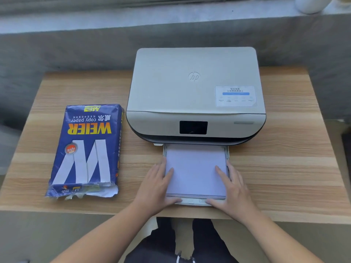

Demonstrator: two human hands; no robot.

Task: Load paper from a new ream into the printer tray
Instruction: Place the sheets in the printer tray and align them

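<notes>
fingers (169,172) of both hands are laid flat and slightly spread on one paper stack (195,168) seated in the single pulled-out tray (191,202), thumbs at its front lip. left hand (155,188) and right hand (230,188) flank the stack. one printer (195,95) and one torn-open ream (85,150) are set on one wooden table (284,168), ream left of the printer.

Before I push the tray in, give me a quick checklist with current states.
1. Paper lies flat in the tray: ok.
2. Stack squared with the tray's sides: ok on the near part; the far end is hidden under the printer.
3. Stack below the fill limit: cannot tell.
4. Left hand and right hand at the tray's near corners, fingers resting on the paper: ok.
5. Tray seated in the printer: not ok, it is pulled out.
6. Ream, torn open, lies left, clear of the tray: ok.
</notes>
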